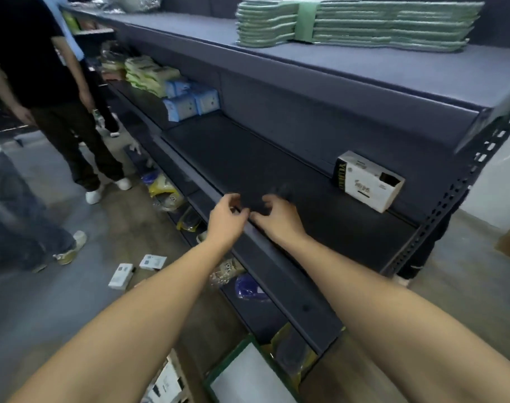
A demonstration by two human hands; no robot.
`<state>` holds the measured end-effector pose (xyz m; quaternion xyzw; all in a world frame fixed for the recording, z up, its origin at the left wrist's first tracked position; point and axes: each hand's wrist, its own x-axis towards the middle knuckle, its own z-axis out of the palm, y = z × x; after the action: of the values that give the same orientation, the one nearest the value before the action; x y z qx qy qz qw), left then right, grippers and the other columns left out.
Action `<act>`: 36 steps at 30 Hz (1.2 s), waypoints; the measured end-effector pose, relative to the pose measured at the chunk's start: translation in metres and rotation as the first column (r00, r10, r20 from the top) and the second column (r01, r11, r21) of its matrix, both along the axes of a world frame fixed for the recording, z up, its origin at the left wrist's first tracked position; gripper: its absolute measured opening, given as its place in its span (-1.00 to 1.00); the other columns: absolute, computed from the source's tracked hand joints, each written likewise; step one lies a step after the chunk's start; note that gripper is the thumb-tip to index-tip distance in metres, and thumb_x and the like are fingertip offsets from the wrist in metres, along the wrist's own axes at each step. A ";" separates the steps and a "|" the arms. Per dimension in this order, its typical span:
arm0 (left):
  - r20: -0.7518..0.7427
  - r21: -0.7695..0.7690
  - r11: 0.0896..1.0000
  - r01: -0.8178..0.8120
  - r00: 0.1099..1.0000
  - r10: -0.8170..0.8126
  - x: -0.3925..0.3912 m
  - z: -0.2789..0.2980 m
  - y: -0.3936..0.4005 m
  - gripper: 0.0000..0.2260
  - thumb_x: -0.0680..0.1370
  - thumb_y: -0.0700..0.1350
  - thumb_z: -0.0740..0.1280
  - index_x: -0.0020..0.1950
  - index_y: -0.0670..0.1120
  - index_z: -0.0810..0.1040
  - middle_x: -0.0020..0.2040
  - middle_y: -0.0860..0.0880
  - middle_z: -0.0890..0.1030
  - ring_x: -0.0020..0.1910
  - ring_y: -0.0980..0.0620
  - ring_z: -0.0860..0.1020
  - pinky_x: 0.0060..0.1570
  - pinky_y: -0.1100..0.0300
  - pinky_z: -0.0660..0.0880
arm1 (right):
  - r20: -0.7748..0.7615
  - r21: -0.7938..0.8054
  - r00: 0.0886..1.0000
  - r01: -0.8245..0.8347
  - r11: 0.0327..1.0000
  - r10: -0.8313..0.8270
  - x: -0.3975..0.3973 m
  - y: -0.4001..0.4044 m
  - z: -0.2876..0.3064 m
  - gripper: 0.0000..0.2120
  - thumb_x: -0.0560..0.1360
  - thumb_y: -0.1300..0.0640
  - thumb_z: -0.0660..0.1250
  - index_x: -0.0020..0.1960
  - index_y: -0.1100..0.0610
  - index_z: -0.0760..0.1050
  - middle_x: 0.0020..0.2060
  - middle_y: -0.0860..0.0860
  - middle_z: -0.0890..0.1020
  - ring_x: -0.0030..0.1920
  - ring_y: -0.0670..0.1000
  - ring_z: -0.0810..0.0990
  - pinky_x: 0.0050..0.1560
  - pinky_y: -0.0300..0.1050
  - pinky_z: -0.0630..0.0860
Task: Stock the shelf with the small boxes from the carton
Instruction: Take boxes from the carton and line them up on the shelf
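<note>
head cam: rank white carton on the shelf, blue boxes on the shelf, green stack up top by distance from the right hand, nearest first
From the right hand at the shelf's front edge:
1. White carton, on the same shelf, to the right and toward the back.
2. Blue boxes, on the same shelf level, far along to the left.
3. Green stack, on the top shelf, above and behind.

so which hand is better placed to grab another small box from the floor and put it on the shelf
Probably left. The left hand is on the side of the two small boxes lying on the floor. The right hand sits further over the shelf. Both hands hold nothing.
</note>
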<state>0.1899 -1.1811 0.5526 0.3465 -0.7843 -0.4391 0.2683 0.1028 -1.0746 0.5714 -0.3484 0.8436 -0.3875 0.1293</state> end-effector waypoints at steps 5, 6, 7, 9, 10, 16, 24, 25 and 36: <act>0.073 0.017 0.950 -0.313 0.948 0.311 0.115 -0.019 -0.014 -0.66 0.53 -0.12 0.40 0.30 -0.09 0.50 0.15 -0.01 0.59 0.11 0.03 0.54 0.08 0.23 0.42 | 0.021 0.020 0.979 -0.204 0.979 0.203 0.090 -0.036 -0.018 -0.44 0.46 -0.05 0.44 0.39 0.11 0.42 0.27 0.05 0.56 0.28 0.06 0.52 0.24 -0.04 0.48; 0.089 0.013 0.929 -0.370 0.926 0.367 0.141 -0.022 -0.013 -0.65 0.53 -0.11 0.40 0.30 -0.10 0.50 0.14 -0.01 0.58 0.09 0.05 0.52 0.07 0.25 0.40 | 0.029 0.025 0.967 -0.252 0.967 0.251 0.110 -0.040 -0.022 -0.45 0.46 -0.05 0.44 0.39 0.10 0.42 0.26 0.04 0.56 0.27 0.06 0.53 0.22 -0.04 0.49; 0.099 0.020 0.906 -0.422 0.903 0.418 0.164 -0.024 -0.009 -0.65 0.54 -0.11 0.40 0.31 -0.11 0.49 0.14 -0.01 0.57 0.07 0.05 0.50 0.07 0.24 0.40 | 0.035 0.029 0.952 -0.304 0.952 0.302 0.129 -0.044 -0.026 -0.45 0.47 -0.06 0.44 0.39 0.10 0.42 0.26 0.04 0.56 0.27 0.06 0.53 0.22 -0.02 0.49; 0.102 0.065 0.854 -0.516 0.855 0.509 0.209 -0.029 0.004 -0.64 0.54 -0.13 0.40 0.32 -0.15 0.49 0.16 -0.05 0.57 0.11 0.01 0.52 0.11 0.21 0.42 | 0.031 0.037 0.916 -0.400 0.916 0.399 0.168 -0.050 -0.034 -0.45 0.48 -0.06 0.43 0.39 0.10 0.41 0.27 0.04 0.55 0.27 0.06 0.51 0.24 -0.01 0.48; 0.102 0.085 0.827 -0.555 0.831 0.547 0.230 -0.031 0.012 -0.65 0.53 -0.13 0.40 0.30 -0.15 0.50 0.15 -0.05 0.57 0.13 -0.01 0.53 0.13 0.20 0.43 | 0.028 0.039 0.897 -0.442 0.896 0.441 0.187 -0.051 -0.038 -0.45 0.48 -0.06 0.42 0.39 0.11 0.41 0.27 0.04 0.55 0.27 0.06 0.51 0.23 -0.04 0.47; 0.157 0.076 0.646 -0.759 0.649 0.744 0.349 -0.050 0.068 -0.67 0.52 -0.19 0.41 0.26 -0.22 0.51 0.16 -0.11 0.58 0.16 -0.06 0.54 0.17 0.17 0.40 | 0.065 0.053 0.789 -0.614 0.788 0.610 0.293 -0.032 -0.058 -0.49 0.49 -0.03 0.41 0.36 0.14 0.42 0.26 0.06 0.56 0.26 0.08 0.51 0.17 -0.06 0.44; 0.183 0.093 0.561 -0.823 0.568 0.802 0.429 -0.068 0.091 -0.64 0.54 -0.17 0.39 0.31 -0.23 0.49 0.22 -0.13 0.56 0.22 -0.05 0.52 0.12 0.28 0.33 | 0.072 0.047 0.758 -0.651 0.757 0.648 0.364 -0.008 -0.070 -0.61 0.52 0.03 0.39 0.29 0.16 0.46 0.20 0.06 0.58 0.19 0.07 0.54 0.04 -0.13 0.43; 0.181 0.101 0.570 -0.815 0.578 0.795 0.434 -0.071 0.088 -0.64 0.54 -0.17 0.40 0.31 -0.23 0.49 0.21 -0.12 0.56 0.21 -0.05 0.52 0.11 0.28 0.34 | 0.071 0.056 0.765 -0.644 0.763 0.640 0.370 -0.008 -0.072 -0.59 0.53 0.02 0.39 0.31 0.16 0.45 0.21 0.05 0.57 0.20 0.06 0.53 0.05 -0.14 0.42; 0.137 0.160 0.772 -0.615 0.788 0.600 0.526 -0.093 0.023 -0.64 0.53 -0.20 0.40 0.31 -0.23 0.47 0.22 -0.16 0.55 0.23 -0.07 0.51 0.24 0.15 0.39 | 0.053 0.093 0.902 -0.433 0.897 0.429 0.479 -0.040 -0.091 -0.49 0.49 0.02 0.43 0.39 0.12 0.41 0.24 0.04 0.56 0.24 0.04 0.53 0.19 -0.04 0.49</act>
<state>0.7162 -1.1580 0.4592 0.6229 -0.5928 -0.3900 0.3294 0.5818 -1.1150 0.4809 -0.5133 0.7622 -0.3109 0.2427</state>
